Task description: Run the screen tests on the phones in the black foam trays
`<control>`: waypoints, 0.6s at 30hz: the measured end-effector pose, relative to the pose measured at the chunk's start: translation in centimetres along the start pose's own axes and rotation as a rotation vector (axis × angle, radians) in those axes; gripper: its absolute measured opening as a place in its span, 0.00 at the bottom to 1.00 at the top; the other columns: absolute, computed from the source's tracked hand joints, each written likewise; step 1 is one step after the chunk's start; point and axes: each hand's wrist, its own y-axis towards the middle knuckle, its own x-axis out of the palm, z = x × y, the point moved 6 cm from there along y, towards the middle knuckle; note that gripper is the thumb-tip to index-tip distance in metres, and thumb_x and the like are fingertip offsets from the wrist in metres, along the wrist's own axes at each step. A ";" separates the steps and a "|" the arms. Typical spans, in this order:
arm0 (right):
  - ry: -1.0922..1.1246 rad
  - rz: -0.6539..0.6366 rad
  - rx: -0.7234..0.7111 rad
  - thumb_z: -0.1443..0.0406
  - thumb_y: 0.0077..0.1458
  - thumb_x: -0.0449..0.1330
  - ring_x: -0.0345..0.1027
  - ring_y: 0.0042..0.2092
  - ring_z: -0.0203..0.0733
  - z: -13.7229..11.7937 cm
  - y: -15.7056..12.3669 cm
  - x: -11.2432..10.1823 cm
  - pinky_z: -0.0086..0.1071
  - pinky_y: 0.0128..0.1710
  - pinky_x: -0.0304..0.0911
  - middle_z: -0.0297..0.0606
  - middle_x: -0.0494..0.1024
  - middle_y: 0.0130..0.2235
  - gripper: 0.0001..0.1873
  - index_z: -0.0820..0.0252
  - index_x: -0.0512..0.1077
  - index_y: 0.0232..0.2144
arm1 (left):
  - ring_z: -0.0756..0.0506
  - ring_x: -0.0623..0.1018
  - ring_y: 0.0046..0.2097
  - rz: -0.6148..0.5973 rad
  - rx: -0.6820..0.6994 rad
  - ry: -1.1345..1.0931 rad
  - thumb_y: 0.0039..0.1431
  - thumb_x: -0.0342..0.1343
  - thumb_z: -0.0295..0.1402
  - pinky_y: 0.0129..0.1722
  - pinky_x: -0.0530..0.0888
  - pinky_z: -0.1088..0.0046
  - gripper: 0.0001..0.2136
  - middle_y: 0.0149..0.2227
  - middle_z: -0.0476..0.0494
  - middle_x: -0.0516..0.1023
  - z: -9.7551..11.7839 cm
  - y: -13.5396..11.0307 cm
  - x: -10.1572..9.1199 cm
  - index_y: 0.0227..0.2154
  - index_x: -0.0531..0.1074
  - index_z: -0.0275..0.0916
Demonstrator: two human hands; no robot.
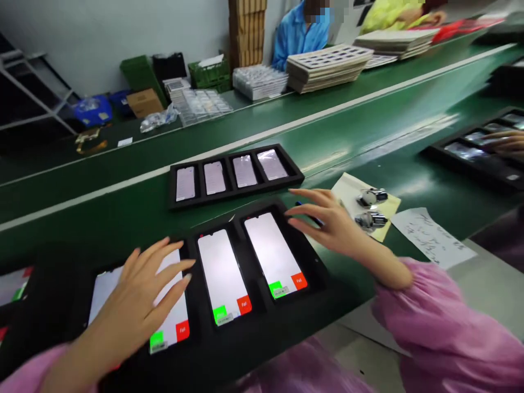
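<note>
A black tray [192, 289] in front of me holds several lit phones with white screens and green and red boxes at their lower ends. My left hand [141, 297] is over the left part of the tray, fingers spread, partly covering two phones, one of them a phone [174, 292] whose red box reads Fail. Between my hands lie a middle phone [223, 273] and a right phone [274, 248], both uncovered. At the tray's upper right corner is my right hand [327, 221], fingers apart and holding nothing. Whether either hand touches anything is unclear.
Behind is a second black tray [237, 174] of phones. Yellow paper [347, 188] with two shiny metal objects [371, 210] and a handwritten sheet [429, 237] lie right. Another person's hand [510, 143] rests at a far-right tray [478, 164]. Stacked trays [327, 65] stand across the belt.
</note>
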 end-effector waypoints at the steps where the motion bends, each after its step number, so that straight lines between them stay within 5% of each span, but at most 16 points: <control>1: 0.017 -0.067 -0.049 0.53 0.70 0.58 0.70 0.61 0.54 -1.6 1.6 1.6 0.51 0.57 0.65 0.38 0.76 0.63 0.13 0.48 0.81 0.42 | 0.29 0.69 0.70 -0.050 -0.022 0.032 0.74 0.47 0.44 0.66 0.63 0.24 0.17 0.65 0.41 0.76 0.3 1.7 1.3 0.54 0.79 0.52; 6: 0.031 -0.205 -0.104 0.55 0.71 0.59 0.67 0.63 0.61 -4.0 5.6 6.1 0.57 0.55 0.62 0.44 0.74 0.65 0.15 0.55 0.80 0.37 | 0.27 0.63 0.74 -0.129 -0.174 0.041 0.75 0.43 0.41 0.67 0.57 0.21 0.20 0.66 0.34 0.73 0.3 7.6 4.4 0.48 0.81 0.42; 13: -0.044 -0.175 -0.148 0.56 0.71 0.60 0.66 0.65 0.60 -5.0 5.6 5.6 0.56 0.55 0.57 0.42 0.67 0.70 0.17 0.56 0.82 0.32 | 0.29 0.65 0.72 -0.095 -0.162 -0.051 0.75 0.43 0.40 0.67 0.57 0.21 0.19 0.65 0.38 0.74 0.4 7.2 4.4 0.46 0.81 0.46; 18: 0.097 -0.236 -0.070 0.59 0.65 0.68 0.69 0.61 0.57 -5.1 6.0 6.9 0.50 0.50 0.60 0.37 0.72 0.67 0.11 0.52 0.83 0.30 | 0.28 0.68 0.71 -0.091 -0.097 -0.069 0.74 0.46 0.38 0.65 0.62 0.21 0.17 0.64 0.38 0.76 0.9 8.1 4.1 0.46 0.81 0.46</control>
